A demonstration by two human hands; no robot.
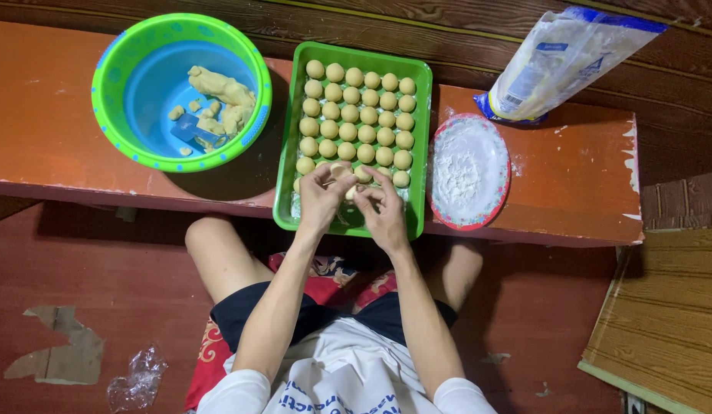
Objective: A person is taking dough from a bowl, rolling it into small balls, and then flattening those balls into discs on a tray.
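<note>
A green tray [419, 130] on a low orange bench holds several rows of small yellow dough balls [357, 115]. Over the tray's near end, my left hand [319, 201] and my right hand [382, 215] meet, fingers pinching one small piece of dough [348, 192] between them. A green and blue bowl [118, 115] to the left holds a lump of dough [222, 96] and a blue scraper [191, 130].
A red-rimmed plate of white flour [468, 170] sits right of the tray. A flour bag [563, 61] leans at the back right. My knees are under the orange bench [49, 130]. A wooden board [662, 322] lies on the floor at right, crumpled plastic [137, 379] at left.
</note>
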